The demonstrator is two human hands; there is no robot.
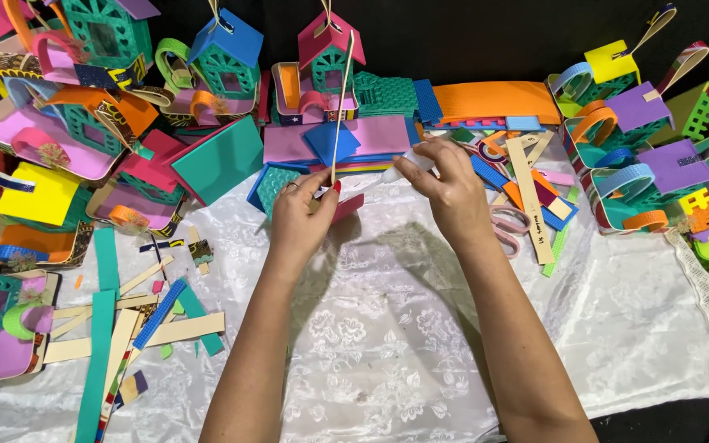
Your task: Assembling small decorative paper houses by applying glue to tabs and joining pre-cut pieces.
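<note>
Left hand (pixel 304 215) pinching a thin tan strip (pixel 340 115) and pink foam piece (pixel 346 207). Right hand (pixel 445 187) closed on white glue tube (pixel 400 170) alongside. Probably light, bendy; best held low.

A thin cream strip (pixel 341 107) stands nearly upright, leaning slightly right at its top, which reaches the pink roof of a little foam house behind it. Its lower end sits between the fingertips of the left hand (pixel 304 215), together with a small pink foam piece (pixel 346 207) that juts out to the right, tilted. A small white tube (pixel 404 169) lies level in the right hand (pixel 450 190), its tip pointing left toward the strip, close beside it.
</note>
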